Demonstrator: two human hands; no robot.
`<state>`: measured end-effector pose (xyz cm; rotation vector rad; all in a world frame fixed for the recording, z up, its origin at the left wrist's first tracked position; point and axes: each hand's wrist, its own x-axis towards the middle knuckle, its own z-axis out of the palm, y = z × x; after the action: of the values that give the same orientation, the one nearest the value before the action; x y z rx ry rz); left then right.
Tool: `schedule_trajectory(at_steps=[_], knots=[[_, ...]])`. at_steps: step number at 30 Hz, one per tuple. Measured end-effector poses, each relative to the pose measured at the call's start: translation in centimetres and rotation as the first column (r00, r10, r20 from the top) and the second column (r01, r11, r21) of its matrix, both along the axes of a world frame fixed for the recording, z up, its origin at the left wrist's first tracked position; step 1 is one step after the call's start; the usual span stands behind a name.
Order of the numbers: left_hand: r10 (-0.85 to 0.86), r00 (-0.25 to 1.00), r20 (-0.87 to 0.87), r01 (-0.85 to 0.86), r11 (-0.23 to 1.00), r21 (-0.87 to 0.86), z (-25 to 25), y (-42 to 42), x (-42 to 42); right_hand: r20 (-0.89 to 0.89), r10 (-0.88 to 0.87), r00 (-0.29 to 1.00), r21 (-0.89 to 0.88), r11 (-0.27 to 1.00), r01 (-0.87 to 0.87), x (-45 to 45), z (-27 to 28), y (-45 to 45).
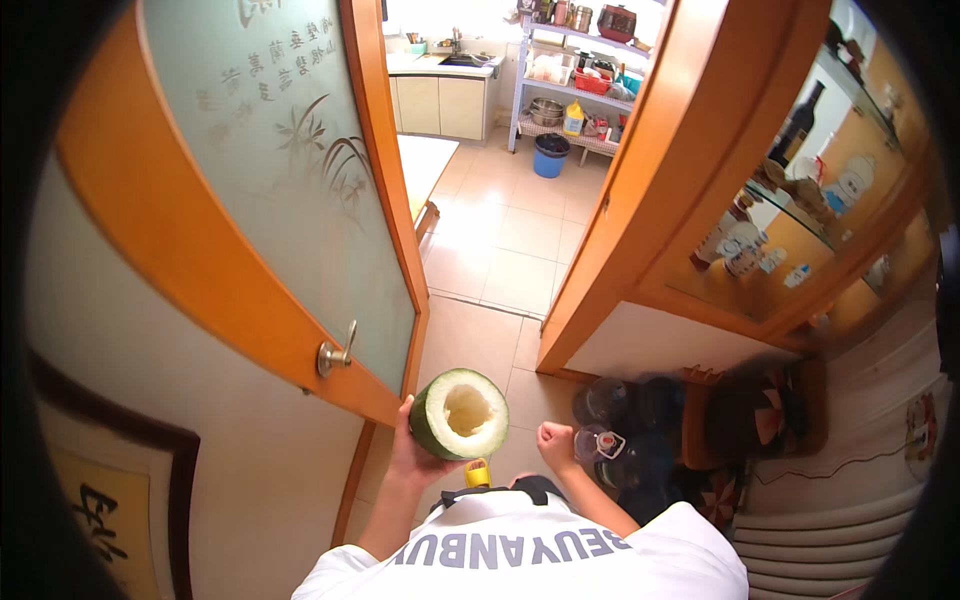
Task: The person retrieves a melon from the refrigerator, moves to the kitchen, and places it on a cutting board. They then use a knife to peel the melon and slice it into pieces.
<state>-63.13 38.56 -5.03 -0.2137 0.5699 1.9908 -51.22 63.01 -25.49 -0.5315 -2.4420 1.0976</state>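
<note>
A green-skinned piece of winter melon [421, 421] rests in my left hand [411, 454], which grips it from the left side and below. Its cut face points up and shows pale flesh around a hollowed middle. My right hand [556, 444] is curled into a loose fist to the right of the melon, apart from it, and I see nothing in it. Beside that hand stands a clear plastic bottle [592, 448] with a handle at its neck. Below the melon, a yellow slipper [477, 473] shows on my foot.
On the left a wooden door with frosted glass [300, 195] stands ajar, its metal lever handle [337, 351] jutting out. Through the doorway are a kitchen counter [442, 69], a blue bin [551, 159] and a storage rack [517, 97]. Large water bottles [600, 401] and a display cabinet [675, 300] flank the right.
</note>
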Motion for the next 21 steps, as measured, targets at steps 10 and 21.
schedule_trajectory(at_steps=[10, 21], knots=[[0.230, 0.967, 0.110, -0.218, 0.969, -0.112, -2.3, 5.5, -16.4, 0.046, 0.031, 0.998, -0.003, 1.000, -0.031, -26.6, 2.8, 10.5], [0.330, 0.941, 0.072, -0.314, 0.934, -0.171, 1.4, 17.3, -38.3, -0.478, -0.204, 0.854, -0.415, 0.910, -0.015, -57.7, 14.9, 21.1]])
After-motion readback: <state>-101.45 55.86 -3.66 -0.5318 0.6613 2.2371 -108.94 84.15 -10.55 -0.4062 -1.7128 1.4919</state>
